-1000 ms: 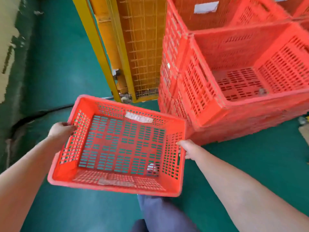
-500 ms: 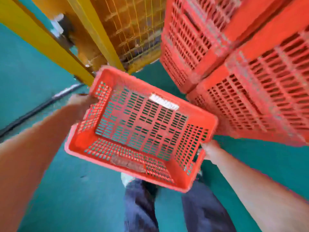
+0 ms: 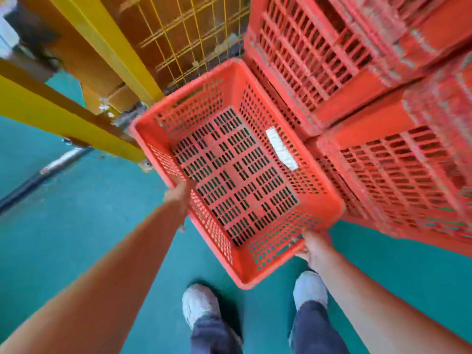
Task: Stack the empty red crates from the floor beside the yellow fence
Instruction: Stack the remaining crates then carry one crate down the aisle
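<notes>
The teal-green painted floor [image 3: 76, 213] fills the lower half of the view. The yellow steel-post and wire-mesh fence [image 3: 178, 34] rises at the upper left. At the right stand piled red slatted plastic crates [image 3: 383, 162]. At least two piles show, but blur and the frame edge keep me from counting the crates in them.

One empty red perforated plastic crate [image 3: 237, 169] is in the air, tilted. It lies between the fence and the piles, in front of the person's legs. Its far long wall is right beside the piles; whether it touches them I cannot tell.

Both hands carry it. The left hand [image 3: 178, 195] grasps the rim of the left long wall, fingers hidden behind the plastic. The right hand [image 3: 313, 245] grasps the near short wall at its slotted handle from underneath.

The crate looks light for its bulk, being mostly holes, and stiff enough to keep its shape when held at only two points. The moulded rim and the handle slots look like the surest places to hold it. The thin lattice would dig into fingers and might flex.

Lower down are two pale grey shoes [image 3: 200, 305]. The smallest thing is one white paper label [image 3: 281, 148] on the crate's inner right wall.
</notes>
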